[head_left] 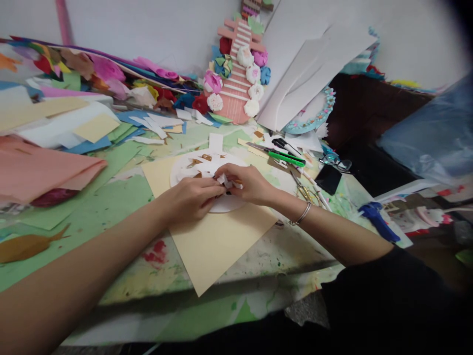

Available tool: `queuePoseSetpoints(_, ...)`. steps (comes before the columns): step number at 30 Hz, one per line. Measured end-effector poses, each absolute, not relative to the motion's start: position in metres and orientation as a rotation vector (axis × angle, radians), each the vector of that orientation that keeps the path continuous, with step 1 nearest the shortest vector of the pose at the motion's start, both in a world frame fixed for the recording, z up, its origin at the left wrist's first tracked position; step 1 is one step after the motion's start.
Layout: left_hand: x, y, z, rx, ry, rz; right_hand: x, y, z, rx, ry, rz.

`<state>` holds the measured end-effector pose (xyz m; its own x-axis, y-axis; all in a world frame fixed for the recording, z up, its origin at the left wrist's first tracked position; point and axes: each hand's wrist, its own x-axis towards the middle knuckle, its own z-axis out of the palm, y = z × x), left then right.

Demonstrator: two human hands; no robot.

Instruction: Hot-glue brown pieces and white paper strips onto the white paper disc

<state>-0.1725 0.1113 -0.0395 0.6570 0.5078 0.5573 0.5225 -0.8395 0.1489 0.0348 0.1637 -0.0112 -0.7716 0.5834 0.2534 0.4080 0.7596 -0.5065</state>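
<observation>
My left hand (192,197) and my right hand (249,183) meet over a white paper disc (192,170) that lies on a cream sheet (218,241). Both hands have their fingers pinched together on a small white paper piece (226,181) between them. Small brown and white paper scraps (206,158) lie scattered on the disc. A thin bangle (303,214) circles my right wrist.
Pens, a green marker (286,159), scissors (306,192), glasses (336,161) and a dark phone (328,178) lie right of the disc. Coloured paper stacks (48,162) fill the left. A pink board with paper flowers (238,84) leans on the wall. A blue glue gun (379,219) sits at the table's right edge.
</observation>
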Motion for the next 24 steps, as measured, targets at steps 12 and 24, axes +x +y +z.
queuePoseSetpoints(12,-0.167,0.108,-0.036,-2.841,-0.815,-0.889,0.036,0.167,-0.014,-0.709,-2.498,0.685)
queuePoseSetpoints(24,-0.166,0.108,-0.033,-2.867,-0.840,-0.728,0.039,0.177,-0.009,-0.595,-2.323,1.246)
